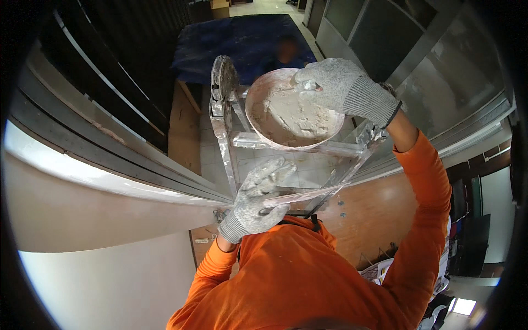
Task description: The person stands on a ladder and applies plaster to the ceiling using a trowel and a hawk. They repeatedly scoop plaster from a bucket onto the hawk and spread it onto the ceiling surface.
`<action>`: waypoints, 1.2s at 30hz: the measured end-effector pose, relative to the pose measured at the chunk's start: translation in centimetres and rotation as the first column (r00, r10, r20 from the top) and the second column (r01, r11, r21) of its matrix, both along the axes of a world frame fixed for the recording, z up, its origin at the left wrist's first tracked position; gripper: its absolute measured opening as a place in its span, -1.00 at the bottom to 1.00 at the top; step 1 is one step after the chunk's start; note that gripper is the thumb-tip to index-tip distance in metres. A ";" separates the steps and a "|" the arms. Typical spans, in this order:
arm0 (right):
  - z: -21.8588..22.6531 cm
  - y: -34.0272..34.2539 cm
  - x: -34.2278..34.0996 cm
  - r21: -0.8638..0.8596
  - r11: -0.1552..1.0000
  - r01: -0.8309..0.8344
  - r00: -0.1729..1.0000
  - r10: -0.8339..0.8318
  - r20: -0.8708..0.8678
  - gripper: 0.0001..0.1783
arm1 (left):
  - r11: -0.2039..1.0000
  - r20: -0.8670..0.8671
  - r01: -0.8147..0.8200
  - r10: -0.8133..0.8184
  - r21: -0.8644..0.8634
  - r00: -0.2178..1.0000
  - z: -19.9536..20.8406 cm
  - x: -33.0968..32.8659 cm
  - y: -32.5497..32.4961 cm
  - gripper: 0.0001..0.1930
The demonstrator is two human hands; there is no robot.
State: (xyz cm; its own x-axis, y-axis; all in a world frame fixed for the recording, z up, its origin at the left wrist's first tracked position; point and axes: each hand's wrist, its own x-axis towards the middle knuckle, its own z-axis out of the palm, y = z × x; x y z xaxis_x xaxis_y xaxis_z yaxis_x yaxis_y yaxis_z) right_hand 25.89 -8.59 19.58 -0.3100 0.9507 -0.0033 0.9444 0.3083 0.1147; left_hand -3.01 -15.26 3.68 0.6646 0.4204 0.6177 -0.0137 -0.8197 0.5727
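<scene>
My right hand (338, 88), in a grey knit glove, is closed over the far right rim of a round bowl (254, 118). A whitish, smeared end shows at its fingers; what it belongs to I cannot make out. Pale wet plaster (294, 118) lies in the bowl, its surface ridged. The bowl rests on top of a plaster-spattered metal stepladder (223, 129). Nearer to me, my gloved left hand (256, 198) holds a long, thin plaster-smeared blade (305, 195) between thumb and fingers. The blade is seen nearly edge-on and points right.
A wall with a ledge (110, 181) curves close along my left. Beyond the ladder are a dark blue sheet (231, 41) and a partly hidden person (287, 50). Glazed panels (385, 41) stand at the right. Below lies a brown floor (374, 214).
</scene>
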 end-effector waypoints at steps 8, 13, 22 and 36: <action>-4.7 -2.9 6.2 0.055 0.971 -0.232 0.971 0.227 0.075 -0.47 | 0.998 -0.030 -0.052 0.051 -0.027 0.998 -1.5 2.6 0.3 -0.71; -0.5 -6.5 3.8 0.057 0.977 -0.206 0.967 0.212 -0.139 -0.56 | 0.998 -0.024 -0.037 0.036 -0.060 0.999 -1.1 2.7 0.2 -0.72; 2.0 -7.6 4.9 -0.164 0.961 0.225 0.283 -0.225 -0.932 -0.56 | 0.993 -0.025 0.023 -0.026 -0.114 0.999 -2.2 2.2 0.6 -0.61; -1.1 -15.4 5.5 -0.017 0.996 -0.089 -0.151 -0.030 -0.988 -0.53 | 0.375 0.389 0.386 -0.069 -0.843 0.918 -0.8 -1.6 -0.3 -0.74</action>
State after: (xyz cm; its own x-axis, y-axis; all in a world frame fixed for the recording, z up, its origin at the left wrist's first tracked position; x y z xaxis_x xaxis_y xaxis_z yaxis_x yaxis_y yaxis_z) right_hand 31.36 -23.95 18.47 -0.0408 0.9560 0.2905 -0.0569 0.2880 -0.9559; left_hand -4.57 -15.53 2.87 0.7182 0.6829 0.1334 -0.3789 0.2231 0.8981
